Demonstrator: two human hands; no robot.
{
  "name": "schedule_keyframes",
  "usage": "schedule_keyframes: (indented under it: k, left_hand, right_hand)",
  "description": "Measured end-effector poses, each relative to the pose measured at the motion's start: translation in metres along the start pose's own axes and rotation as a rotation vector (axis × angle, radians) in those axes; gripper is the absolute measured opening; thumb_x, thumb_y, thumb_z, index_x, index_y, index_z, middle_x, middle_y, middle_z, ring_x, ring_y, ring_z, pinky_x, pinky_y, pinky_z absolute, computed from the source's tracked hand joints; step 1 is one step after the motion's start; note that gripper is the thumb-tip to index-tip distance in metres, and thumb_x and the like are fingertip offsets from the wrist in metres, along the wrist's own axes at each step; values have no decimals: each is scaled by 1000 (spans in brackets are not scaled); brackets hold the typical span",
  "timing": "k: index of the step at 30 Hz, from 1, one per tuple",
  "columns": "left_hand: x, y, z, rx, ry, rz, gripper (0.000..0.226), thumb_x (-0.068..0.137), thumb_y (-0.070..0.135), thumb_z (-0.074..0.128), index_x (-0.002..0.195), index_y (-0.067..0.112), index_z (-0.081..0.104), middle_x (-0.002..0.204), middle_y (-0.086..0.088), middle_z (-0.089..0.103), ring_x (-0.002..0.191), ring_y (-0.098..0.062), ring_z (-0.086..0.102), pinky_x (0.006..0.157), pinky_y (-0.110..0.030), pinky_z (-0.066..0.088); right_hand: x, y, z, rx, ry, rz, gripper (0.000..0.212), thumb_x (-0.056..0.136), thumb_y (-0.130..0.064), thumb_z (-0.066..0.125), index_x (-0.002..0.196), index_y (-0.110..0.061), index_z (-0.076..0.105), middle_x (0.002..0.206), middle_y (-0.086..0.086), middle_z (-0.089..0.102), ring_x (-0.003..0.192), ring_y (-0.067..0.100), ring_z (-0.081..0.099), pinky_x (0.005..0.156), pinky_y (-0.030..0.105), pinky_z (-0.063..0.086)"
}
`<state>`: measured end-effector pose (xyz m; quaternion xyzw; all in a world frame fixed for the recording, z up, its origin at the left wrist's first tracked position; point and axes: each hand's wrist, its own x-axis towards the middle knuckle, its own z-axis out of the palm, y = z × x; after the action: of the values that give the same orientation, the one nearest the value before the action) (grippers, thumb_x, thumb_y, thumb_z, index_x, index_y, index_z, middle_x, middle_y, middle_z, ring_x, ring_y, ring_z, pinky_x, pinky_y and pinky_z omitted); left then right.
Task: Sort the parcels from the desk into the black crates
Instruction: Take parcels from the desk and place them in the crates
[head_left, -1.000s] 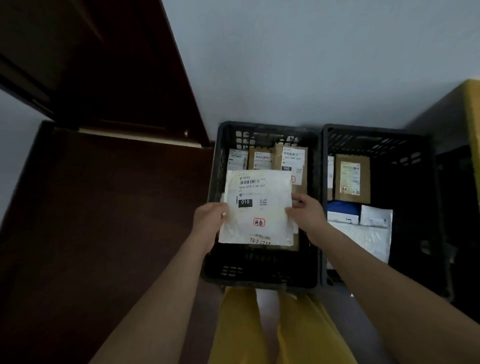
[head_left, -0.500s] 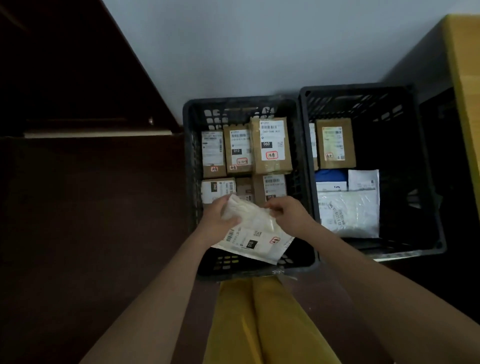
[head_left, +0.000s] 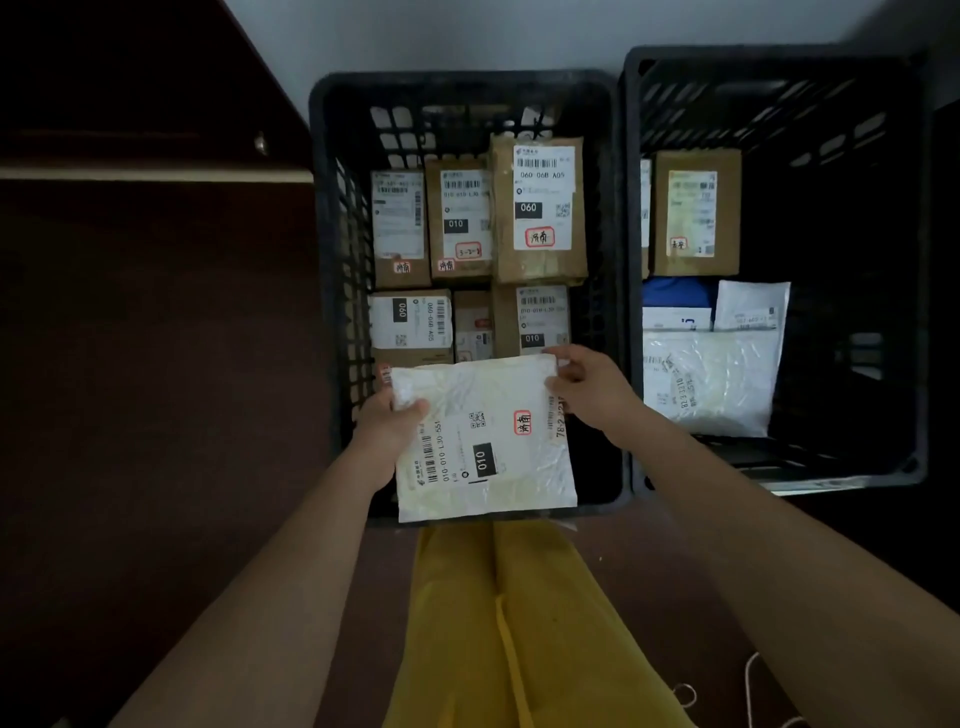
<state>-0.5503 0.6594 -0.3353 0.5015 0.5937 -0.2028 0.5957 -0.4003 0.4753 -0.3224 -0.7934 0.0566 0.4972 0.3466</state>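
A white padded mailer (head_left: 483, 441) with a "010" label lies flat over the near end of the left black crate (head_left: 332, 249). My left hand (head_left: 389, 421) grips its far left corner with the thumb on top. My right hand (head_left: 587, 384) pinches its far right corner. Beyond the mailer, the left crate holds several brown cardboard parcels (head_left: 537, 208) with white labels. The right black crate (head_left: 914, 260) holds a brown box (head_left: 696, 213), a blue parcel (head_left: 675, 293) and white plastic mailers (head_left: 711, 379).
A pale wall (head_left: 519, 36) rises behind the crates. Dark brown floor (head_left: 156, 415) spreads to the left, with a dark wooden door or cabinet (head_left: 130, 78) at the far left. My yellow trouser legs (head_left: 509, 623) are below the crate's near rim.
The mailer was held upright, then turned a quarter and lowered flat onto the near end of the left crate. Both hands shifted to its far corners. The camera moved closer.
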Motion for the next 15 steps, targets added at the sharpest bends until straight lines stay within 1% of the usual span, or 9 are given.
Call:
schedule_keyframes:
  k: [2,5,6,7,8,11,12,14,15]
  left_hand:
    - [-1,3,1,-8,11,3,16,97,12,59,112,12,63,103,-11,71,87,-25,70,80,-44,58]
    - [-5,15,-1,-117,24,44,15,94,9,62,108,12,64,101,-10,71,88,-25,71,76,-43,59]
    - [-8,20,-1,-159,37,66,13,93,7,63,105,12,64,100,-9,71,87,-25,70,73,-40,59]
    - [-11,25,-1,-189,55,85,13,92,4,64,103,12,65,99,-9,71,87,-24,70,71,-38,58]
    - [-13,29,-2,-202,74,101,14,91,3,64,101,12,66,98,-8,71,86,-23,70,69,-36,59]
    - [-21,34,-4,-178,94,105,18,91,2,63,104,14,66,95,-3,70,80,-16,69,58,-29,57]
    - [-23,33,-5,-150,93,100,17,91,3,63,103,15,66,93,-2,69,77,-14,68,55,-25,54]
    - [-26,28,-9,-84,87,87,14,93,5,63,101,15,64,92,0,68,75,-11,65,51,-20,50]
    - [-28,25,-10,-61,91,86,14,93,6,62,103,15,64,94,-2,69,77,-11,65,53,-21,49]
  right_hand:
    - [1,1,0,13,25,6,30,97,-1,55,122,-16,58,115,14,64,98,25,65,77,29,55]
    - [0,-7,-2,49,111,-32,21,97,-1,55,110,-17,57,102,3,62,79,12,60,60,17,49]
    - [0,-10,-3,60,135,-46,19,96,-1,55,109,-15,58,98,1,62,76,9,59,58,15,48]
    - [-1,-14,-3,69,152,-56,18,96,-1,56,110,-11,60,94,0,62,75,9,59,59,14,49]
    - [-2,-17,-4,65,160,-59,18,95,-1,56,111,-7,61,93,1,62,77,10,59,63,15,50]
    - [-5,-21,-1,29,140,-32,21,95,0,54,114,-3,61,100,9,64,90,18,60,85,32,53]
    - [-5,-20,-1,13,120,-19,22,95,0,54,115,-4,61,102,11,65,91,19,60,89,36,52]
    - [-7,-14,2,-4,79,1,20,95,-2,55,112,-8,62,104,12,65,91,21,60,90,38,52]
    - [-7,-10,3,-14,71,-4,19,94,-2,56,111,-10,62,104,11,66,92,22,61,90,38,52]
